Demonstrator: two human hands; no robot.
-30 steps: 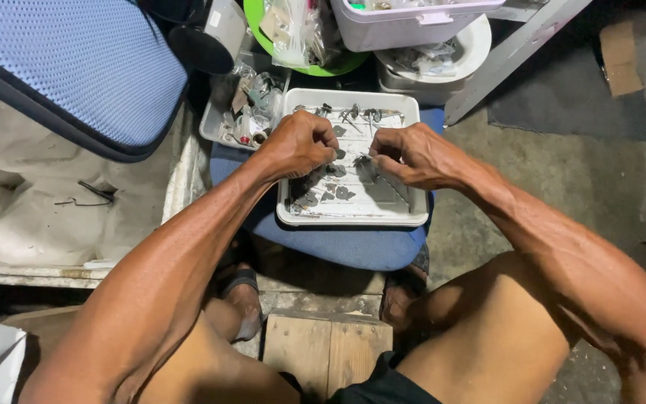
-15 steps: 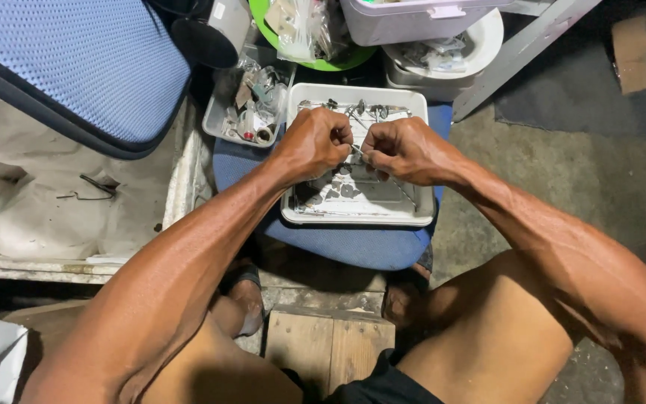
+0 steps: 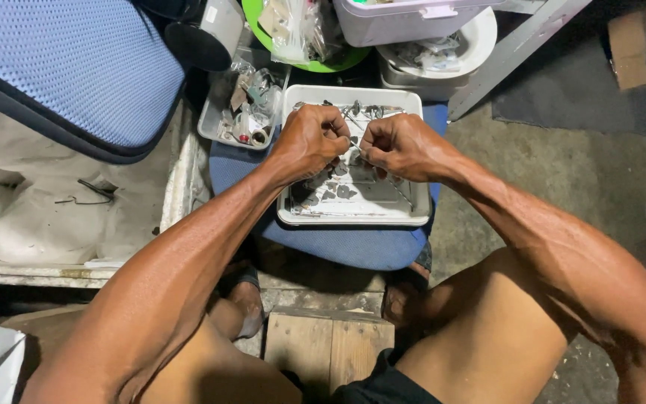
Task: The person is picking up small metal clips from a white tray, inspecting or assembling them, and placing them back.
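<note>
White tray [image 3: 413, 217] of small grey metal parts [image 3: 342, 191] sits on a blue stool [image 3: 353, 247] between the person's knees. Both fists hover close together over it. The left hand [image 3: 309, 141] and right hand [image 3: 396, 146] are curled tight, each pinching an end of a thin wire [image 3: 355, 126] between them; the exact grip is hidden. Likely risks: the wire could slip and spring, or a wrist could bump the tray and scatter parts onto the floor. 2 more containers [image 3: 222, 123] crowd close behind.
</note>
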